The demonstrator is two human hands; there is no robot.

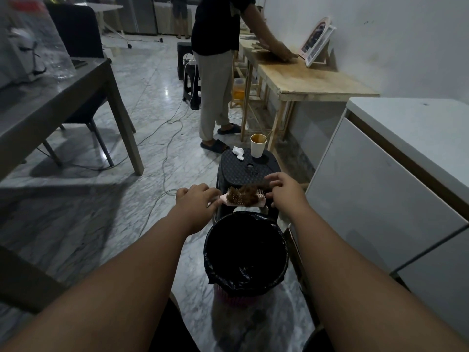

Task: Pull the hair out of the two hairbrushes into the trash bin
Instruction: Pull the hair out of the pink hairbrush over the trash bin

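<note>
Hairbrush (258, 205): pink, brown hair (243, 196) matted its pins.
Trash bin (211, 250): round, glossy black liner.
Left grip (196, 196): clasped the handle.
Right grip (284, 190): curved over brush end; hold was unclear.

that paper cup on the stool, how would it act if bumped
The paper cup looks light and tall for its base, so it would probably tip easily. The brownish inside suggests liquid that could spill.

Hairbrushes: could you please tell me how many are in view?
1: the hairbrush, held by the left hand and right hand, beyond the trash bin; another may be hidden.
</note>
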